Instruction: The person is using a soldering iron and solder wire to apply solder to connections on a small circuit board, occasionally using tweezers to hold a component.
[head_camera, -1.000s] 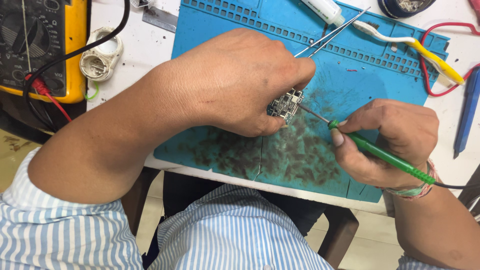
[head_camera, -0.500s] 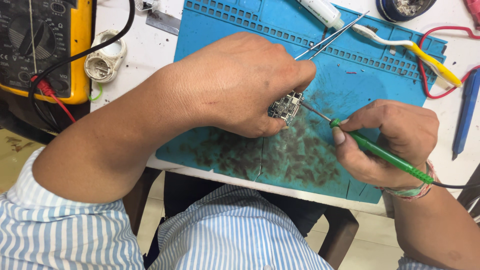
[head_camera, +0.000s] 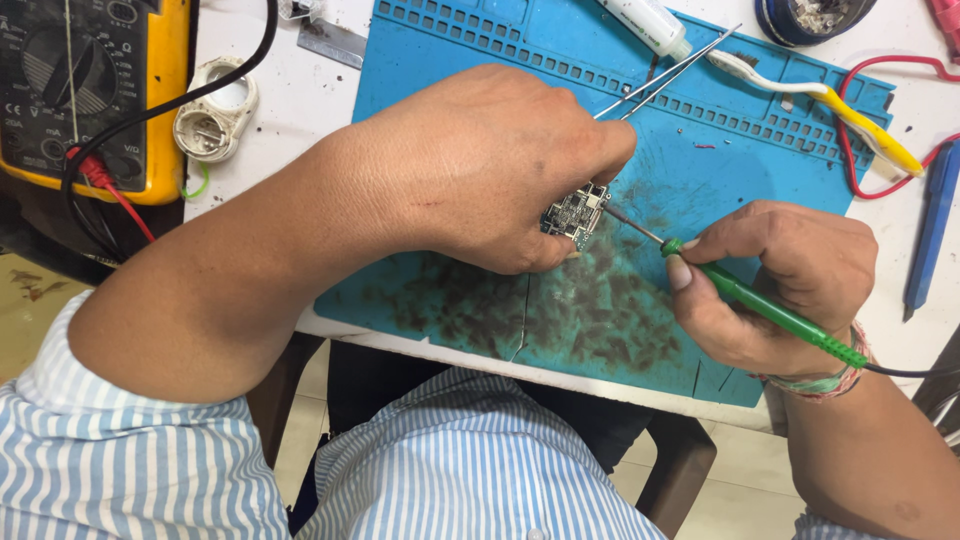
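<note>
We are mid-work: our left hand (head_camera: 480, 170) pins the small board (head_camera: 575, 212) on the blue mat (head_camera: 760, 170), our right hand (head_camera: 775, 280) grips the green iron (head_camera: 775, 312), tip touching the board's edge; joint unfinished, we judge

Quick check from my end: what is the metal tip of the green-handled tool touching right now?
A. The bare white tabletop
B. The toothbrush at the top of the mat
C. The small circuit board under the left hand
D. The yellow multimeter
C. The right hand holds the green-handled tool with its tip against the edge of the small circuit board, which the left hand pins on the blue mat.
</note>
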